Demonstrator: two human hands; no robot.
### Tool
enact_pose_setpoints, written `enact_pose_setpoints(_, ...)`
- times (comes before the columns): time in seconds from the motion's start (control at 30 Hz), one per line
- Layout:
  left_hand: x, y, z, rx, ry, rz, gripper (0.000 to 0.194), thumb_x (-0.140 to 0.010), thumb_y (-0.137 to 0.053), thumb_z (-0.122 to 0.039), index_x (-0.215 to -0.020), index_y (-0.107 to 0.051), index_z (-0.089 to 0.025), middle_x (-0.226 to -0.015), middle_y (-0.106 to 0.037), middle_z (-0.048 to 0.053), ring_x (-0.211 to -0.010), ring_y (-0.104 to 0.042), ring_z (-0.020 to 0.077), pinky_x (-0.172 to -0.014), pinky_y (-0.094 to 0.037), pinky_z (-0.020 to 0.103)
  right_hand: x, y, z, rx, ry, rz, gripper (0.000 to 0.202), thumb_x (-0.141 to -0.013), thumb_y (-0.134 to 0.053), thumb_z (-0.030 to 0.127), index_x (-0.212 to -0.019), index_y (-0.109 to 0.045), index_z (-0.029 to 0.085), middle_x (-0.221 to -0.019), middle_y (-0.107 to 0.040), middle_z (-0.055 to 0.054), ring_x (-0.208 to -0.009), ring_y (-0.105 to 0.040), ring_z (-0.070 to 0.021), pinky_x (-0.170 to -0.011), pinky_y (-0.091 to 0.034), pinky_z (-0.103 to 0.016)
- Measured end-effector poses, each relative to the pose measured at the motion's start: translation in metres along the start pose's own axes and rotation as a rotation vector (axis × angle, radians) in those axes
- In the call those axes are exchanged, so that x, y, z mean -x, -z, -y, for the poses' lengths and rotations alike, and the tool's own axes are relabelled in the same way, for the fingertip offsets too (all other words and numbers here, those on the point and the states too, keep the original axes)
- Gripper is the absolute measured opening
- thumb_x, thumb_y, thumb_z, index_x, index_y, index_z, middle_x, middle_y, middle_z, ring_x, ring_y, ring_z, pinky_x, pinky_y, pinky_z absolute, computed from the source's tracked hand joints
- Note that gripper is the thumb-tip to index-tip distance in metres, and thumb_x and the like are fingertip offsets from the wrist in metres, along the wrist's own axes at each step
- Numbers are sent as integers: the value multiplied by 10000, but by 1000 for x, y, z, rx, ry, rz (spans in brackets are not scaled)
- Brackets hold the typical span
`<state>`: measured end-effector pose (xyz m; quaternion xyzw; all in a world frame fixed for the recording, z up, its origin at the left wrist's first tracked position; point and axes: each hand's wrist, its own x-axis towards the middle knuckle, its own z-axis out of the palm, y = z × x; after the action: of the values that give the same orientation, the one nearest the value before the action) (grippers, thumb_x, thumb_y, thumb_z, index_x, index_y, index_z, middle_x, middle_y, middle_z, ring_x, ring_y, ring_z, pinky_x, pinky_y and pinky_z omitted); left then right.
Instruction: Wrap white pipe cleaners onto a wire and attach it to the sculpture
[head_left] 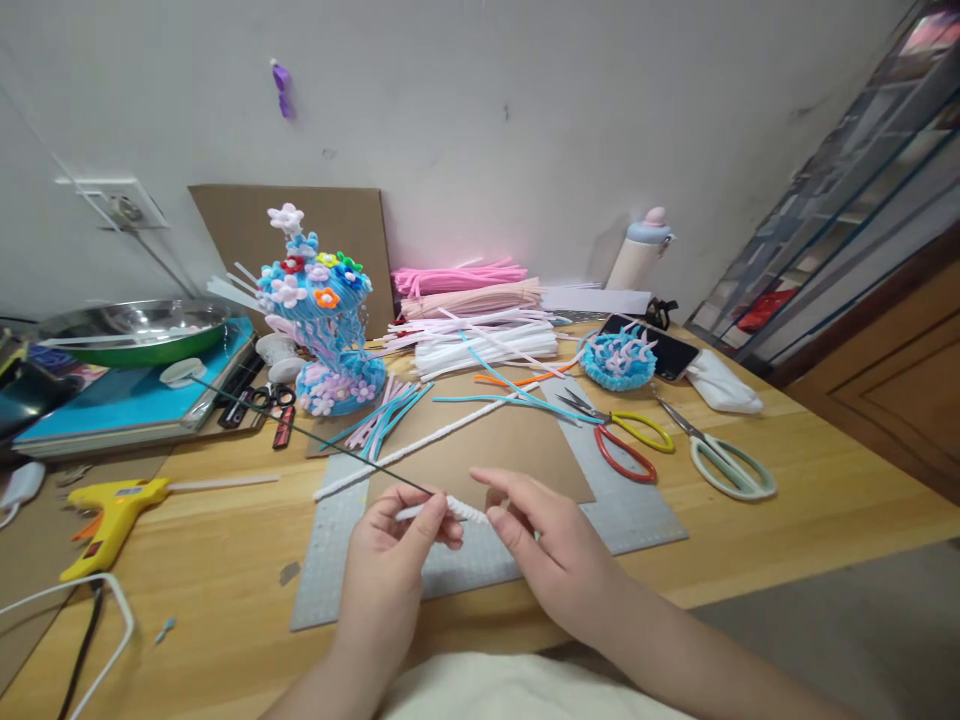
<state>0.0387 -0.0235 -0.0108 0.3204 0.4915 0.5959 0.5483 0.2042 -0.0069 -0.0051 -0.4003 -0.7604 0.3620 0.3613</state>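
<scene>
My left hand (405, 530) pinches a thin dark stick (337, 451) and the left part of a white coiled pipe cleaner (466, 511) wound at its end. The stick slants up to the left across the table. My right hand (536, 535) has thumb and fingers closed at the coil's right end, with the index finger extended. Beyond both hands, a long white twisted strand (427, 440) lies over a brown board (495, 440) on a grey cutting mat (322, 580).
Red-and-yellow-handled scissors (622, 440) and pale-handled scissors (724, 465) lie right. A yellow glue gun (120, 510) lies left. Behind stand a blue flower ornament (330, 310), pipe cleaner bundles (480, 345), a blue-pink piece (619, 358) and a bottle (637, 255).
</scene>
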Motion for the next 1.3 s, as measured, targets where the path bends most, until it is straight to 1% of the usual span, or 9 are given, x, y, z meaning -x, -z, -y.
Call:
enact_pose_setpoints(0.13,0,-5,-1,-1,-18,-31,239,-688,-758,-342,-737,-594,-175,-586,-667,-25,-558,-603,105,-589,-487,208,-2,-5,4,-24,44,-60,250,-916,-468,239,-1154,-539,211,-1004,-608,-44,-861,-567,-137,-730,-435,-238)
enact_pose_setpoints(0.27,2,-7,-1,31,-22,26,227,-684,-761,-348,-709,-622,-170,-689,-691,-5,-612,-616,116,-634,-496,233,-3,-11,7,-117,52,-78,123,-906,-498,205,-948,-614,205,-853,-650,-5,-773,-580,-110,-702,-420,-215)
enact_pose_setpoints(0.37,1,-4,-1,85,3,102,214,-664,-779,-337,-703,-653,-168,-703,-665,-9,-609,-582,97,-615,-469,212,-4,-9,8,-290,-58,-58,120,-894,-529,247,-869,-627,182,-774,-635,-1,-665,-542,-92,-606,-400,-203)
enact_pose_setpoints(0.57,-10,7,-6,120,42,347,215,-633,-805,-317,-690,-663,-166,-690,-580,-15,-600,-510,81,-574,-401,197,-10,4,9,-913,-424,319,298,-746,-706,383,-876,-569,153,-528,-446,85,-426,-336,-35,-391,-235,-151)
enact_pose_setpoints(0.73,-13,9,-6,177,119,571,131,-710,-751,-263,-698,-665,-165,-699,-518,-20,-611,-485,74,-565,-379,196,-12,7,6,-1123,-500,544,321,-716,-744,333,-927,-608,133,-472,-415,96,-365,-266,-23,-336,-144,-160)
enact_pose_setpoints(0.87,-11,8,-8,303,232,573,122,-728,-734,-248,-786,-650,-180,-727,-522,-29,-575,-485,50,-534,-377,176,-12,3,4,-1220,-517,606,242,-731,-740,265,-905,-639,129,-480,-396,92,-380,-246,-19,-339,-122,-163)
enact_pose_setpoints(1.0,-13,9,-11,358,387,634,339,-660,-781,-209,-964,-633,-184,-672,-539,-48,-463,-492,28,-445,-363,146,-11,1,2,-1259,-543,662,240,-735,-743,234,-933,-661,126,-498,-396,86,-388,-256,-17,-336,-106,-162)
enact_pose_setpoints(1.17,-15,13,-12,290,378,559,387,-601,-807,-146,-941,-623,-163,-659,-575,-41,-495,-530,57,-437,-421,150,-11,4,0,-1229,-566,646,306,-703,-761,237,-956,-650,106,-486,-423,83,-366,-283,-18,-322,-117,-163)
enact_pose_setpoints(1.3,-16,10,-14,277,387,557,387,-586,-820,-182,-918,-621,-177,-627,-588,-46,-424,-482,43,-378,-359,137,-10,0,-1,-1246,-552,711,333,-689,-767,229,-977,-646,111,-483,-400,97,-361,-273,-16,-314,-121,-157)
